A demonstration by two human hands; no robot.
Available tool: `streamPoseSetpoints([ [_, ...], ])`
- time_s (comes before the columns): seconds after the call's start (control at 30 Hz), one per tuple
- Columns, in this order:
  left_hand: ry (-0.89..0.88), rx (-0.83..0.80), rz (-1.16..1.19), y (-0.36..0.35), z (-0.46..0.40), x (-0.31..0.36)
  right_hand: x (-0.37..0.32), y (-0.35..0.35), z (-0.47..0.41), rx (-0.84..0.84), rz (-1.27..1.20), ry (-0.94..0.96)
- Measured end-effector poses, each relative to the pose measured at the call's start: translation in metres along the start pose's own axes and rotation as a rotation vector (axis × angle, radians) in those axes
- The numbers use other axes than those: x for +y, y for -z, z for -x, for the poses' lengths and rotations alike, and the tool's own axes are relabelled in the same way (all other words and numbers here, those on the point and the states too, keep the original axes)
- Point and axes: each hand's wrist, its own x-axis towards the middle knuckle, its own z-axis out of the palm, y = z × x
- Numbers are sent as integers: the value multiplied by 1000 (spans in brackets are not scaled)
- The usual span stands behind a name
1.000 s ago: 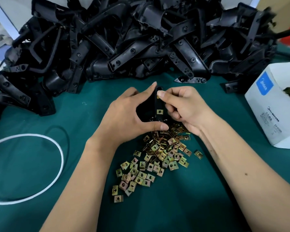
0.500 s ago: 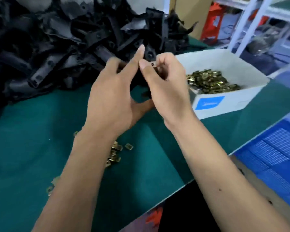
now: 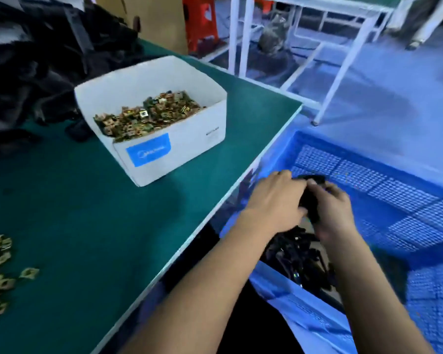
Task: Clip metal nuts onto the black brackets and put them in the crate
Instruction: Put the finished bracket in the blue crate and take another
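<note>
Right now I have the bracket (image 3: 311, 200) gripped between both hands, left hand (image 3: 276, 200) and right hand (image 3: 334, 208) curled round it, its long axis running away from me, directly above the blue crate (image 3: 394, 190) where finished brackets (image 3: 299, 254) lie just below my fingers. Neither hand is nearer. Beyond my left fingers, the white box (image 3: 189, 141) of nuts (image 3: 149, 113) carries a blue label whose writing I cannot read.

We see two bare forearms, no sleeves in view, reaching in from the bottom edge; no watch, ring, glove or band on either; left hand (image 3: 274, 200) and right hand (image 3: 334, 213) both bare, nails short where visible, though blurred; approx. at the bottom centre a dark garment (image 3: 253, 328) shows between the arms, plain, no markings we can read.
</note>
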Motion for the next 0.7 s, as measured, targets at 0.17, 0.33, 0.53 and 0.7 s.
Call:
streamPoseSetpoints([
  [0.17,110,-277,-47,-82,6,-14,92,56,-35,230,2,-486],
  [0.33,189,-400,-14,-107,14,-23,135,73,-47,224,294,-574],
  [0.53,110,-131,165,-55,-4,-3,88,44,-46,329,603,-161],
  [0.7,39,274,196,36,-8,5,-11,-26,-19,152,680,352],
])
